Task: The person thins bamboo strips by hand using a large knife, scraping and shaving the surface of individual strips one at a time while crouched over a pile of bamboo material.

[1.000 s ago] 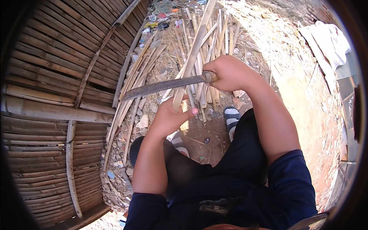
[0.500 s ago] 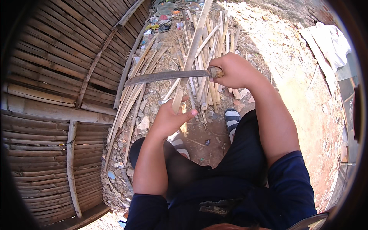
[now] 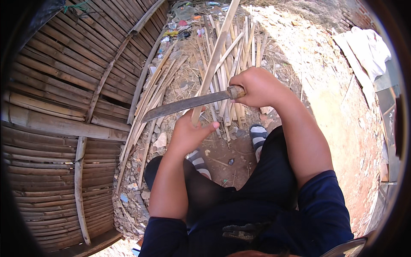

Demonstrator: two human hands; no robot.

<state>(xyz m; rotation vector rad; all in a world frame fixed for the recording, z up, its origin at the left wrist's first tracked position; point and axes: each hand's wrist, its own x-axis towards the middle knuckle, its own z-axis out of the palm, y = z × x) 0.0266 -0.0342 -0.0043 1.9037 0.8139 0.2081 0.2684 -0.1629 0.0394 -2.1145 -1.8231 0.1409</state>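
Note:
My right hand (image 3: 259,88) is closed round the wooden handle of a machete (image 3: 186,103). Its long, dark blade points left and crosses a bamboo strip (image 3: 215,60), close above my left hand. Whether the edge touches the strip I cannot tell. My left hand (image 3: 190,132) holds the near end of this long, pale strip, thumb held out to the right and the other fingers partly hidden behind it. From there the strip slants up and away, past the top of the view.
Beyond my hands lies a heap of split strips (image 3: 233,64), with more along a slatted bamboo wall (image 3: 64,85) on the left. My sandalled feet (image 3: 259,137) stand below the heap. Scraps (image 3: 173,32) litter the far ground; a white cloth (image 3: 368,51) hangs at right.
My right hand has come lower, and the machete blade has moved down the strip toward my left hand, its tip now tilted lower. My left hand stays almost in place.

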